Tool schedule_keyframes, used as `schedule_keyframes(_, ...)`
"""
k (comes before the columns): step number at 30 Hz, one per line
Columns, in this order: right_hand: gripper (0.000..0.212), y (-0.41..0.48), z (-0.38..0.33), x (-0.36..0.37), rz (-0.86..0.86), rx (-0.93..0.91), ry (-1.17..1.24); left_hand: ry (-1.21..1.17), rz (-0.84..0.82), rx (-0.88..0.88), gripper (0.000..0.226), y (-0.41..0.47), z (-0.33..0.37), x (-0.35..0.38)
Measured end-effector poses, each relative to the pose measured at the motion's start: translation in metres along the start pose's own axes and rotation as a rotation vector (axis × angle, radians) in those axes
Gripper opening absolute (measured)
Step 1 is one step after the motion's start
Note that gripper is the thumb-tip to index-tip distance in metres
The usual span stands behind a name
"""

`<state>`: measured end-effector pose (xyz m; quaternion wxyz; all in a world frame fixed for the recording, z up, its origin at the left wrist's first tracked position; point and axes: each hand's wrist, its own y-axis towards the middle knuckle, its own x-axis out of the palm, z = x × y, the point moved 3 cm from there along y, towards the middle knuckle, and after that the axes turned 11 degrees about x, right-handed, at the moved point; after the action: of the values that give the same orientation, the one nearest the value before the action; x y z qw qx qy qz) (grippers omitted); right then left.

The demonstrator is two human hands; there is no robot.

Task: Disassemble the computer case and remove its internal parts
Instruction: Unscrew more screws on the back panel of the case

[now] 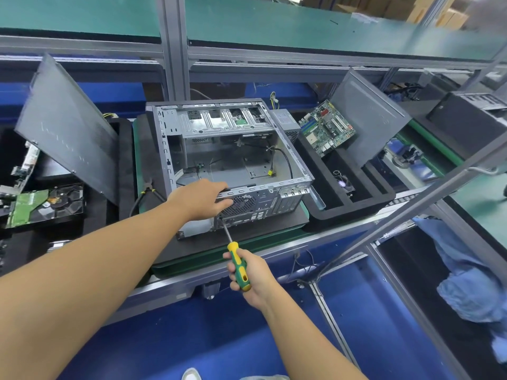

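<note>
An open grey computer case (297,171) lies on its side on a dark mat, its inside mostly bare apart from a few black cables. My left hand (204,197) grips the case's near rear edge above the fan grille (241,205). My right hand (248,275) holds a green and yellow screwdriver (238,266), whose tip touches the rear panel just below the grille. A green motherboard (326,127) leans in the black foam tray on the right, beside a silver power supply (285,123).
A grey side panel (68,124) leans at the left above a hard drive (46,204). Pliers (148,189) lie by the case. The black foam tray (381,196) holds a small fan (344,185) and another panel (367,119). Blue cloth (466,283) hangs at lower right.
</note>
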<state>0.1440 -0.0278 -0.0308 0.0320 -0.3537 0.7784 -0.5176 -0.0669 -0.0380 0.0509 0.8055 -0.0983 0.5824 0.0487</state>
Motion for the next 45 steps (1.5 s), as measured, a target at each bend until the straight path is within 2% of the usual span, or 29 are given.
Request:
schedule_keyframes(2, 0.031, 0.004, 0.004, 0.0, -0.005, -0.026, 0.01, 0.015, -0.067, -0.019, 0.039, 0.003, 0.0, 0.0)
schedule_keyframes(5, 0.025, 0.007, 0.006, -0.001, 0.122, -0.147, -0.148, 0.003, -0.106, -0.034, 0.035, 0.006, 0.0, 0.0)
schedule_keyframes(7, 0.022, 0.001, 0.004, 0.0, 0.289, -0.271, -0.402, 0.008, -0.107, -0.041, 0.038, 0.006, 0.001, -0.001)
schedule_keyframes(11, 0.021, -0.009, -0.003, 0.005, 0.713, -0.507, -1.167, 0.026, -0.102, -0.034, 0.041, 0.005, 0.002, -0.002)
schedule_keyframes(13, 0.024, -0.009, -0.004, 0.005, 0.777, -0.572, -1.359, 0.028, -0.102, -0.034, 0.04, 0.005, 0.002, -0.002)
schedule_keyframes(14, 0.023, -0.009, -0.006, 0.004, 0.763, -0.583, -1.375, 0.032, -0.103, -0.034, 0.039, 0.005, 0.002, -0.002)
schedule_keyframes(16, 0.021, -0.005, -0.01, -0.002, 0.645, -0.553, -1.189, 0.038, -0.105, -0.035, 0.039, 0.005, 0.002, -0.002)
schedule_keyframes(19, 0.025, 0.003, -0.009, -0.007, 0.337, -0.283, -0.553, 0.039, -0.103, -0.037, 0.041, 0.004, 0.002, -0.003)
schedule_keyframes(21, 0.028, 0.005, -0.002, -0.002, 0.133, -0.081, -0.252, 0.038, -0.104, -0.033, 0.042, 0.003, 0.001, -0.003)
schedule_keyframes(24, 0.034, 0.005, 0.002, 0.001, -0.103, 0.042, -0.093, 0.035, -0.11, -0.04, 0.042, 0.004, 0.001, -0.002)
schedule_keyframes(27, 0.028, 0.003, 0.001, 0.001, -0.183, -0.015, -0.089, 0.027, -0.112, -0.042, 0.043, 0.005, 0.0, -0.002)
schedule_keyframes(30, 0.024, 0.004, 0.005, 0.002, -0.077, -0.111, -0.15, 0.019, -0.111, -0.043, 0.041, 0.005, 0.0, -0.001)
schedule_keyframes(33, 0.019, 0.003, 0.012, 0.005, 0.127, -0.205, -0.297, 0.003, -0.111, -0.04, 0.039, 0.006, -0.002, -0.001)
schedule_keyframes(37, 0.023, -0.008, 0.01, 0.014, 0.503, -0.396, -0.791, -0.004, -0.125, -0.034, 0.037, 0.008, -0.002, -0.001)
schedule_keyframes(40, 0.021, -0.011, 0.007, 0.015, 0.759, -0.469, -1.185, 0.007, -0.14, -0.015, 0.037, 0.01, -0.002, 0.0)
schedule_keyframes(42, 0.025, -0.01, 0.005, 0.01, 0.802, -0.493, -1.306, -0.006, -0.146, -0.004, 0.043, 0.01, -0.003, 0.0)
schedule_keyframes(43, 0.026, -0.009, 0.003, 0.006, 0.773, -0.495, -1.279, -0.013, -0.148, -0.002, 0.046, 0.011, -0.003, 0.001)
schedule_keyframes(45, 0.034, -0.004, -0.002, -0.002, 0.638, -0.437, -1.021, -0.01, -0.151, 0.005, 0.047, 0.012, -0.004, 0.001)
